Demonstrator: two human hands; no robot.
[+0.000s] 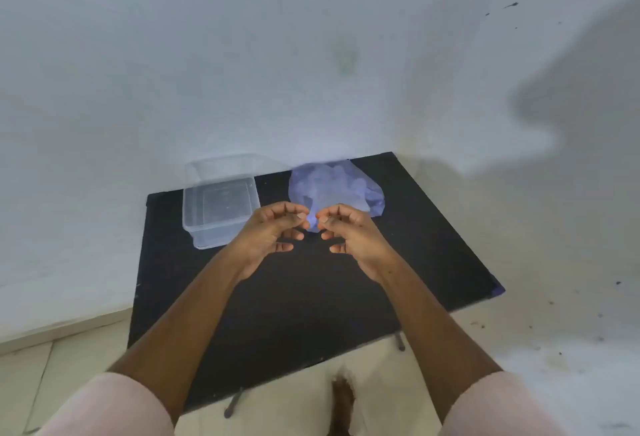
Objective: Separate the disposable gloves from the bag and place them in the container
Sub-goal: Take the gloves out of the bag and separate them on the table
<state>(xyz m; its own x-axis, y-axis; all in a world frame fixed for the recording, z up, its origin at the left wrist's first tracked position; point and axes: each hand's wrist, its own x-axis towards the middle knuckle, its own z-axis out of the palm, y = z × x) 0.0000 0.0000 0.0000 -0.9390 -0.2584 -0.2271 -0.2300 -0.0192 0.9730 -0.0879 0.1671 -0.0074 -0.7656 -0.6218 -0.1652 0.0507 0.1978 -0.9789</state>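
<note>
A translucent bluish plastic bag (pixel 334 188) with pale disposable gloves bunched inside lies at the far middle of the black table (pixel 311 297). Both hands meet at the bag's near tip. My left hand (pixel 273 231) pinches that tip with thumb and forefinger, the other fingers curled loosely. My right hand (pixel 349 233) mirrors it, pinching the same tip from the right. A clear rectangular plastic container (pixel 218 212) stands with no lid on at the far left of the table, nothing visible inside it.
A clear lid (pixel 239 165) leans behind the container against the white wall. The table stands in a corner, walls behind and to the right. Tiled floor shows below the table's near edge, with thin metal legs (pixel 232 404).
</note>
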